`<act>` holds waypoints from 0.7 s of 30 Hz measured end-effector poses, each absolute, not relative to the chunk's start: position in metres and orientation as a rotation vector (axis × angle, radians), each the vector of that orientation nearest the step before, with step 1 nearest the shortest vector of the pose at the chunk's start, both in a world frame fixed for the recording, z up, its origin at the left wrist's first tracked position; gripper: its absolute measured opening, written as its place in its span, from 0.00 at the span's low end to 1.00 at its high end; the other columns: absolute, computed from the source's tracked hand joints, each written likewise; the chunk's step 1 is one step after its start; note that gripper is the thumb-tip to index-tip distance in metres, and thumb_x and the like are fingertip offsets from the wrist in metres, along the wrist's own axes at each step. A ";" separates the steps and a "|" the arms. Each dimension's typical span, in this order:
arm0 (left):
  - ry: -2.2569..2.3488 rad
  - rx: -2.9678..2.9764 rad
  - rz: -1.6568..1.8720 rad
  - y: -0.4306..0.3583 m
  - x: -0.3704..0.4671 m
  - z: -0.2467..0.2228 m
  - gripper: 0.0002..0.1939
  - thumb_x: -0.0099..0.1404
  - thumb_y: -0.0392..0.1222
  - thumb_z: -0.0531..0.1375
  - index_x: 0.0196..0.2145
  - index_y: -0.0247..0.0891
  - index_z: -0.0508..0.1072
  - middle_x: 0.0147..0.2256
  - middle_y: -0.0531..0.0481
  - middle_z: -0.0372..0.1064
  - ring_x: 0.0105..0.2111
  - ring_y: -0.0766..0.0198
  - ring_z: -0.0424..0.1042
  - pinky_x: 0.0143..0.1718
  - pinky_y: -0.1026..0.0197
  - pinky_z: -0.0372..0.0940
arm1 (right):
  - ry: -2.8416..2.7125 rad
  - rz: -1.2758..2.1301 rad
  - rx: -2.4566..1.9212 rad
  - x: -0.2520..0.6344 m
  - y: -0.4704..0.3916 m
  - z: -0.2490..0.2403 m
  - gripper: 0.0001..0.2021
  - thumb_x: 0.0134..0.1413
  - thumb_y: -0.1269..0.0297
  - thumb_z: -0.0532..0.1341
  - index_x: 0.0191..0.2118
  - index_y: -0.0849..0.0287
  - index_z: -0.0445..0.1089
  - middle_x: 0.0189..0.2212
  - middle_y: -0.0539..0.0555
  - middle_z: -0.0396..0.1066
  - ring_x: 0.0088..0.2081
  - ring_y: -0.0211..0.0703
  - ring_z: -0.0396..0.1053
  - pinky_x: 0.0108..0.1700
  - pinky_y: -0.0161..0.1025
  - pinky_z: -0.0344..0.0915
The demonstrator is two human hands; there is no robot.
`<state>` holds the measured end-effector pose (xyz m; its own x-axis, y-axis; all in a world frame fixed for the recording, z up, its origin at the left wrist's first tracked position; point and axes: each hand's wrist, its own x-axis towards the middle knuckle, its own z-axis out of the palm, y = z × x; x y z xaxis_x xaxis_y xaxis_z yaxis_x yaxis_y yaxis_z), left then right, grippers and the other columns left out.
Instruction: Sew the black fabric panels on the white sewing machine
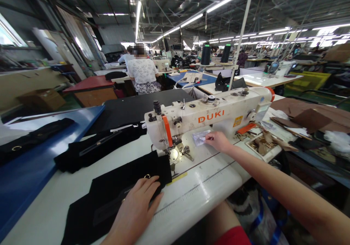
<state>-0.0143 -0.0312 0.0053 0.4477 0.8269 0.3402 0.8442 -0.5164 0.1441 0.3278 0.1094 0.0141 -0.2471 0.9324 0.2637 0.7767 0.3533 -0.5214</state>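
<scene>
My left hand [139, 201] lies with fingers stretched out on a black fabric panel [117, 183] with gold ring fittings. The panel's right end reaches close to the needle area of a white sewing machine [210, 113] marked DUKI. Under the machine's arm, my right hand [218, 142] pinches a small white slip [203, 138] at a small clear plastic bag [198, 135] on the machine bed. Whether the slip is still partly inside the bag, I cannot tell.
More black panels [101, 143] lie behind and left, near a blue table [51, 164]. A tray [265, 146] at right holds brown scraps and metal pieces. Brown sheets [311, 121] lie further right. A thread stand pole [240, 37] rises behind the machine. A person [142, 73] sits ahead.
</scene>
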 end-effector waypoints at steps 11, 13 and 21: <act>-1.502 -2.641 -0.558 -0.031 -0.015 0.007 0.15 0.66 0.50 0.56 0.42 0.40 0.78 0.46 0.45 0.75 0.45 0.54 0.72 0.46 0.52 0.70 | -1.849 0.083 -1.456 0.332 0.100 0.019 0.09 0.57 0.70 0.55 0.35 0.59 0.73 0.36 0.57 0.74 0.41 0.48 0.70 0.46 0.43 0.64; -1.512 -2.636 -0.588 -0.033 -0.015 0.007 0.16 0.65 0.51 0.57 0.42 0.41 0.78 0.47 0.44 0.75 0.46 0.52 0.72 0.46 0.50 0.70 | -1.829 -0.040 -1.390 0.334 0.093 0.023 0.09 0.58 0.69 0.54 0.35 0.59 0.72 0.35 0.58 0.73 0.41 0.50 0.68 0.46 0.44 0.63; -2.446 -2.712 -1.419 -0.041 0.025 0.024 0.25 0.65 0.58 0.53 0.50 0.38 0.72 0.44 0.42 0.76 0.44 0.53 0.75 0.47 0.49 0.70 | -2.308 -0.215 -1.053 0.249 0.016 0.019 0.09 0.59 0.70 0.55 0.29 0.57 0.70 0.28 0.55 0.70 0.34 0.46 0.64 0.38 0.42 0.60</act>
